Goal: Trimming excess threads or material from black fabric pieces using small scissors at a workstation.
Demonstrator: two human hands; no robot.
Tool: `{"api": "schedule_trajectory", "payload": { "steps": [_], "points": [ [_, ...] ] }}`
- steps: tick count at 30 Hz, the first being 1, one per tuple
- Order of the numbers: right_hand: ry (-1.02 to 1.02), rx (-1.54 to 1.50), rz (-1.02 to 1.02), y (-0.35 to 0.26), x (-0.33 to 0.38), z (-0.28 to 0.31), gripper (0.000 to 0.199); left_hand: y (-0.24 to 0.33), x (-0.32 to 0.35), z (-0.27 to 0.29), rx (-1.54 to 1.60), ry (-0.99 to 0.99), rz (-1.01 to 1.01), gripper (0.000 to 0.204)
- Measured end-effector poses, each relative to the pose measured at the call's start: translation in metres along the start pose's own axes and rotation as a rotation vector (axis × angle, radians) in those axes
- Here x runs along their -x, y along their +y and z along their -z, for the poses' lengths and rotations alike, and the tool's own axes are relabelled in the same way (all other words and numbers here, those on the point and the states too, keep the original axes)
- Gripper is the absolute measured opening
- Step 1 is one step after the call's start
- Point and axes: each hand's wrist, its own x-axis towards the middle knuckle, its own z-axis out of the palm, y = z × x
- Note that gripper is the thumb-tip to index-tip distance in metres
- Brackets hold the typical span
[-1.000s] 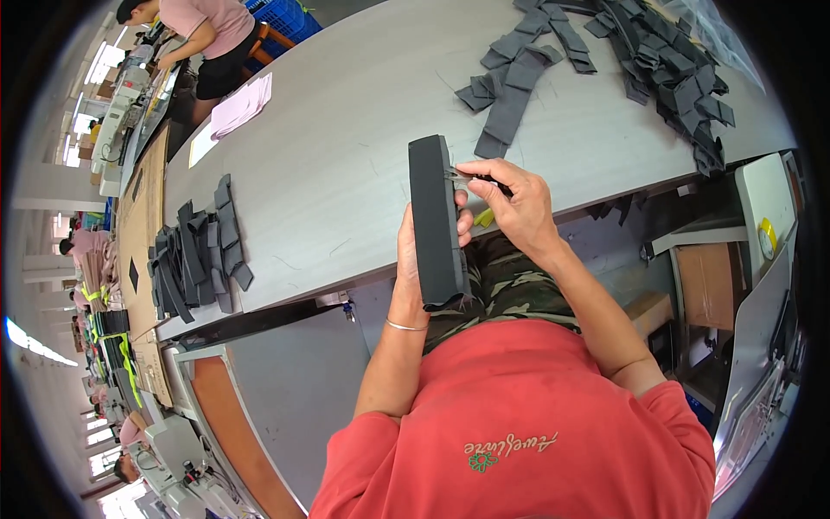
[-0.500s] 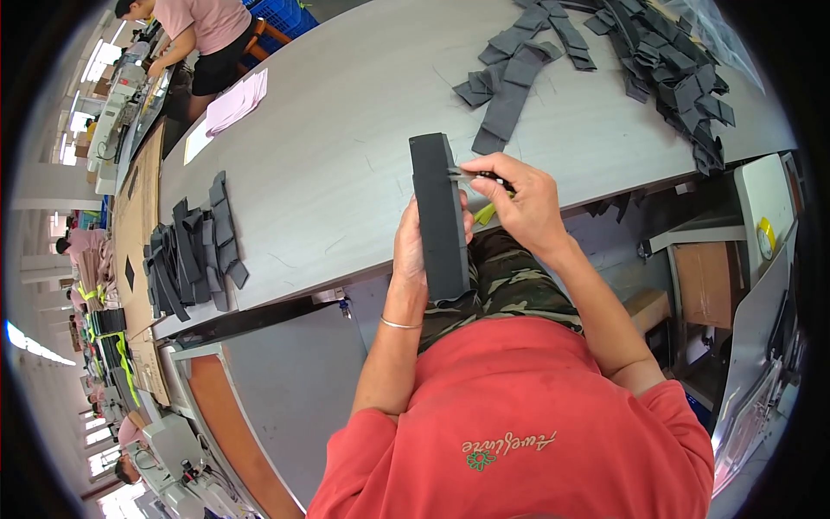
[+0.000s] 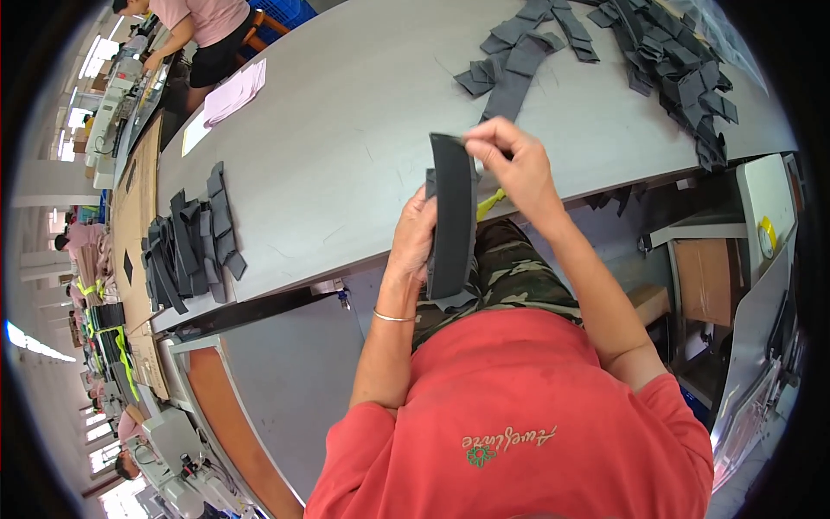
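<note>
A long dark grey fabric strip [image 3: 452, 221] stands lengthwise in front of me, over my lap and the table's near edge. My left hand [image 3: 415, 238] is closed around its left side, with some fingers hidden behind it. At the strip's upper right corner, the thumb and forefinger of my right hand [image 3: 520, 169] are pinched together on the edge. What else lies in that palm is hidden. A yellow-green piece [image 3: 490, 205] shows just below the right hand. Beyond the strip, similar dark folded strips [image 3: 510, 78] lie on the table.
A bunch of dark strips [image 3: 194, 238] lies at the table's left, and a larger heap [image 3: 670, 73] at the far right. Pink sheets [image 3: 235, 93] rest near the far left edge. A co-worker [image 3: 203, 35] stands beyond. An open-fronted cabinet [image 3: 705, 277] is at my right.
My right hand has moved up to the strip's top corner; the metal-tipped snips it held at the strip's side no longer show. The strip has turned and shifted slightly right.
</note>
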Motion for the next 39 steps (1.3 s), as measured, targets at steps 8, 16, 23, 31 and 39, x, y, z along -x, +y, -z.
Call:
{"api": "schedule_trajectory", "payload": {
  "steps": [8,16,23,31,39],
  "points": [
    [-0.267,-0.387,-0.21,-0.017,0.008,-0.012,0.042,-0.005,-0.007,0.002,0.316,0.022,0.051,0.038],
    [-0.08,0.277,0.098,-0.014,0.01,-0.018,0.036,-0.01,-0.001,0.013,0.425,0.036,-0.004,0.04],
    [-0.109,0.298,0.262,-0.012,0.052,0.001,0.021,0.002,-0.001,0.011,0.387,0.187,-0.11,0.041],
    [-0.024,0.465,0.478,-0.01,0.044,-0.006,0.014,-0.002,-0.005,0.009,0.38,0.176,-0.072,0.042],
    [-0.142,0.338,0.284,-0.025,0.055,-0.008,0.016,0.004,-0.002,-0.001,0.387,0.233,-0.053,0.049]
  ]
}}
